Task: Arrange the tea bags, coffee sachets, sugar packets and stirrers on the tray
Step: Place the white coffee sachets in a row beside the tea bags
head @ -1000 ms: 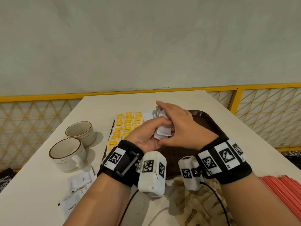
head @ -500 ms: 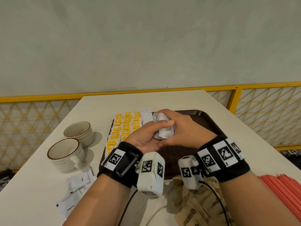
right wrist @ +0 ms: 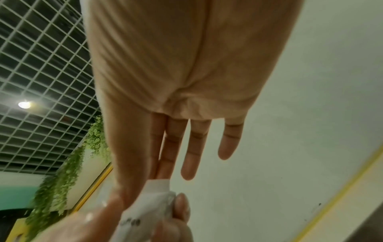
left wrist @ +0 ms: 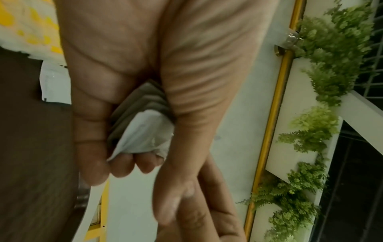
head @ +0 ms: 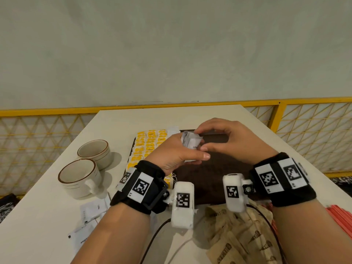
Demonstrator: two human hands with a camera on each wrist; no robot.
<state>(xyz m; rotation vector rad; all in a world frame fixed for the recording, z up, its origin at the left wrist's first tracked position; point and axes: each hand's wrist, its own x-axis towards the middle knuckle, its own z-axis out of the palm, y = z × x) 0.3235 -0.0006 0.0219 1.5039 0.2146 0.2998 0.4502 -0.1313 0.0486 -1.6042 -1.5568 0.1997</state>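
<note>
head view: "coffee" on sachets [head: 192,144]

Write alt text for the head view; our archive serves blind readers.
Left hand grips a stack of white paper coffee sachets above a dark brown plastic tray while the right hand pinches the front sachet. Yellow tea bags fill the tray's left side.

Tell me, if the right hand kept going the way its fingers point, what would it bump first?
Probably the white sachets held in the left hand: the right hand points at them, fingertips on the front one.
</note>
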